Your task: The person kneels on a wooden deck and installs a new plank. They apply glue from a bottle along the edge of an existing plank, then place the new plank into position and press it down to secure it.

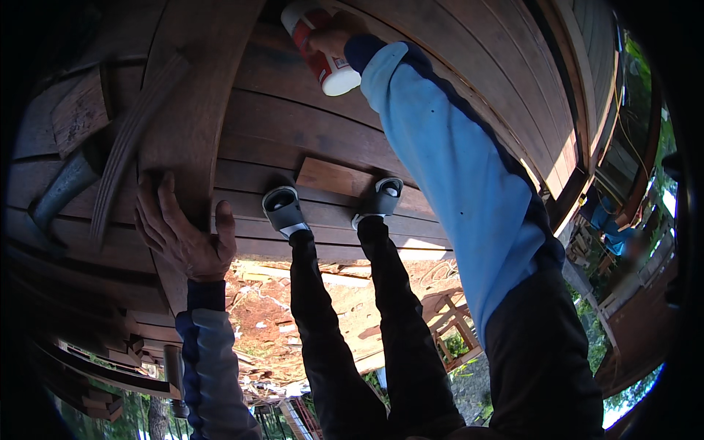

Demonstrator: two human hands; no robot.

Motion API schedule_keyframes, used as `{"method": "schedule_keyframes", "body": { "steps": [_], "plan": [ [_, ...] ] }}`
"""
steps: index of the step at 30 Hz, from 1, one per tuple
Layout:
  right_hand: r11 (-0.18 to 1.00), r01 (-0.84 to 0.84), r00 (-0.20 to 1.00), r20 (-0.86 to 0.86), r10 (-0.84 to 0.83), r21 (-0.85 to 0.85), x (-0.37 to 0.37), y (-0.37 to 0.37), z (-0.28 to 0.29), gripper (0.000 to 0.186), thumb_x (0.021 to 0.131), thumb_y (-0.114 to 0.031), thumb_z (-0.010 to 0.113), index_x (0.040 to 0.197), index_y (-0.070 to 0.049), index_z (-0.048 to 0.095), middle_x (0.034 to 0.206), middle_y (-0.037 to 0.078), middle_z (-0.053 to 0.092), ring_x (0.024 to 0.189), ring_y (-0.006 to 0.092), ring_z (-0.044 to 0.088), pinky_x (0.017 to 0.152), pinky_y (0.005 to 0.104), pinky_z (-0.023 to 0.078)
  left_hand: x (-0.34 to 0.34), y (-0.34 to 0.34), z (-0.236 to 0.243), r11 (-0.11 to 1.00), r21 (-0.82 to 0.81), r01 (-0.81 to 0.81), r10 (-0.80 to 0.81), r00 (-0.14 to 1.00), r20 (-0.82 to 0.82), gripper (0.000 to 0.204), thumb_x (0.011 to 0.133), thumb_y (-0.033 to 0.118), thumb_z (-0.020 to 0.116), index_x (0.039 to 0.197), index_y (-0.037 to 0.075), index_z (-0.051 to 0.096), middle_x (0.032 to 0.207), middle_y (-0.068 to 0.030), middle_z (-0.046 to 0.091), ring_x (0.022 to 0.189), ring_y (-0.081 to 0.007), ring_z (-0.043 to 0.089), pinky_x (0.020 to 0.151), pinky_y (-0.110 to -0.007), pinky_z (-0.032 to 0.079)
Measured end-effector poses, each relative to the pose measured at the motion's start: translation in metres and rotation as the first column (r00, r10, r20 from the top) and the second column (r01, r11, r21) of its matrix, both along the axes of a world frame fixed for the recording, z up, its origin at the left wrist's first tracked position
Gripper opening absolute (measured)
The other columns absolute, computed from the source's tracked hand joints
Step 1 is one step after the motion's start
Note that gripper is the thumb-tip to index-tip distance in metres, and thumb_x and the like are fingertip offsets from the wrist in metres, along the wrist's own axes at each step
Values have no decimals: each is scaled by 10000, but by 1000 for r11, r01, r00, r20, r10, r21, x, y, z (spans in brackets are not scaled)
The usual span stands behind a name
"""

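My right hand [334, 35] reaches far forward at the top and is wrapped round a red and white cylindrical container [323, 62]. The container is tilted, its white round end toward me. On the left, my left hand [187, 235] lies with spread fingers on a wide wooden plank [198, 95], holding nothing. Beside that hand are a thin grooved wooden strip [128, 147], a grey, worn-looking curved piece [70, 187] whose kind I cannot make out, and a short wooden block [81, 110].
My sandalled feet [286, 211] stand on dark floor boards [293, 136], with a small flat wood piece [334, 178] between them. A curved boarded wall [484, 59] rises at the right. Below the floor edge lies reddish ground [260, 308] with scraps. A person in blue [612, 227] is far right.
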State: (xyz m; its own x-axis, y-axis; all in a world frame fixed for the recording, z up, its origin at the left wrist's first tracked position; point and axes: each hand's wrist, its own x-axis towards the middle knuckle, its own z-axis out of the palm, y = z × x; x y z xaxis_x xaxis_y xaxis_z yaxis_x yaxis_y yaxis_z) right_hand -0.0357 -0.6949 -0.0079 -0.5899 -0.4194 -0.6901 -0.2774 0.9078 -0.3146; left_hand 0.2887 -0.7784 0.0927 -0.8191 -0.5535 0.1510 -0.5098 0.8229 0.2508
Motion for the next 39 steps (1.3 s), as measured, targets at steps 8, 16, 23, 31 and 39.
{"method": "schedule_keyframes", "body": {
  "steps": [8,16,23,31,39],
  "plan": [
    [991,91,980,188,-70,-102,4,18,-22,567,662,-391,773,1089,-42,642,939,144,697,813,248,692,721,360,546,1,1,1,1000,27,-15,14,1000,3,731,873,586,451,1398,79,401,1431,-229,369,1306,-403,370,1058,-559,273],
    [988,139,950,291,-112,-72,12,29,-18,550,674,-368,749,1090,-32,623,973,151,676,810,278,666,713,399,519,1,1,0,1000,11,-10,11,1000,-15,727,864,576,466,1391,79,406,1431,-223,369,1299,-399,379,1059,-551,276],
    [992,-127,990,59,128,-13,-11,23,-13,481,638,-392,754,919,-3,715,883,179,707,734,284,697,697,364,544,-1,1,-1,1000,4,-23,23,1000,-16,726,861,575,471,1385,76,411,1416,-217,395,1290,-389,396,1049,-542,284],
    [971,-197,976,-66,207,133,-16,14,-19,462,656,-350,746,980,-26,691,922,203,697,817,311,690,738,382,541,0,1,-1,1000,-17,-13,13,1000,-12,727,866,584,459,1389,83,408,1425,-216,382,1297,-386,390,1050,-540,293],
    [989,-143,976,162,149,-46,-7,21,8,506,614,-339,797,926,44,689,890,184,698,759,283,685,705,367,525,0,2,1,1000,-5,-27,27,1000,8,729,864,585,446,1403,97,390,1428,-217,374,1318,-391,365,1054,-569,278]
  ]
}}
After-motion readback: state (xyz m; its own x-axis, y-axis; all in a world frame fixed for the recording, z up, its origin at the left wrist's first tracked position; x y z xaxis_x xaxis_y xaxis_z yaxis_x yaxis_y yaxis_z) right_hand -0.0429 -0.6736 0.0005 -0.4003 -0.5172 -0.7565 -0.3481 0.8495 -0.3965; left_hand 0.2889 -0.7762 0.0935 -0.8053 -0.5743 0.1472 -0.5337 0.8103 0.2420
